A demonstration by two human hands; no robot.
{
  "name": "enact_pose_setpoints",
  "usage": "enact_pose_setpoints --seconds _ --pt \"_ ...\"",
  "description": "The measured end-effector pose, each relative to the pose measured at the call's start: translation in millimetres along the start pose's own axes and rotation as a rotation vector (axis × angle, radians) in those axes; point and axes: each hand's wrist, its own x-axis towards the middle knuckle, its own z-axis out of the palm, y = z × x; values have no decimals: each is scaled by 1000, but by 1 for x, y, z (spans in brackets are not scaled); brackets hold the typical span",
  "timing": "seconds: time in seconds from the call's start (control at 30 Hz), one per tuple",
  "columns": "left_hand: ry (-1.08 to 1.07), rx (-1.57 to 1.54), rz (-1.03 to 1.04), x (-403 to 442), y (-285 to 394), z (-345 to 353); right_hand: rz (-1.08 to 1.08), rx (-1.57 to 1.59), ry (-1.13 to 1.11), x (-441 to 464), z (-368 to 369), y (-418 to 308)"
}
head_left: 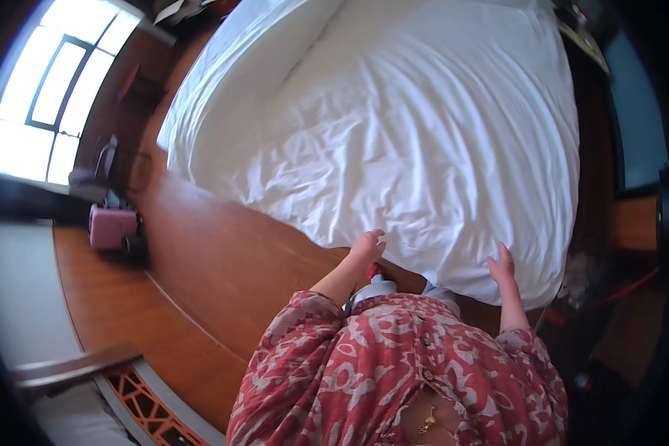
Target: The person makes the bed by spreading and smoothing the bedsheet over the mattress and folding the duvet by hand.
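Observation:
A white sheet [424,149] covers the bed in front of me, wrinkled, with long folds running toward its near edge. At the sheet's near edge is my left hand [367,247], its fingers loosely bent and a little apart, with nothing visible in them. Further right, over the hanging near part of the sheet, my right hand [502,263] has its thumb and fingers apart and holds nothing. Whether either hand touches the cloth I cannot tell.
A pink suitcase [113,227] stands on the brown wooden floor [193,245] at the left, near a chair [104,167] and a bright window [56,89]. A wooden-framed piece with orange lattice [145,401] is at lower left. Dark clutter [583,282] lies right of the bed.

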Motion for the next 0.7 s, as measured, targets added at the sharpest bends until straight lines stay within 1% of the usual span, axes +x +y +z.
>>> enact_pose_setpoints --seconds 0.03,0.07,0.1,0.13,0.2,0.23,0.3,0.33,0.4,0.5,0.53,0.6,0.67,0.7 --pt "13 -1 -45 -12 -19 -17 39 40 -57 11 27 -6" --pt "24 3 -90 -23 -37 -32 67 -55 -131 15 38 -29" --pt "42 -137 -177 -37 -56 -47 94 -148 -199 17 51 -63" --pt "63 -188 -216 -55 -69 -68 120 -241 -264 18 63 -97" --pt "98 -291 -292 -91 -92 -105 64 -132 -394 20 86 -149" --pt "151 -244 -318 -104 -113 -114 43 -82 -460 20 94 -170" --pt "251 -158 -374 -118 -155 -124 6 -207 -502 17 108 -210" --pt "266 -203 -415 -123 -166 -132 -12 -271 -523 16 114 -225" --pt "297 -293 -502 -133 -186 -144 -15 -425 -540 20 130 -240" --pt "370 -394 -478 -136 -208 -163 -44 -606 -590 41 144 -240" --pt "385 -431 -465 -135 -218 -168 -53 -654 -591 42 143 -252" --pt "411 -497 -439 -130 -243 -181 -87 -739 -696 46 133 -286" --pt "387 -540 -479 -128 -259 -212 -193 -900 -814 79 175 -255" --pt "389 -565 -512 -128 -271 -226 -193 -911 -874 87 182 -267"
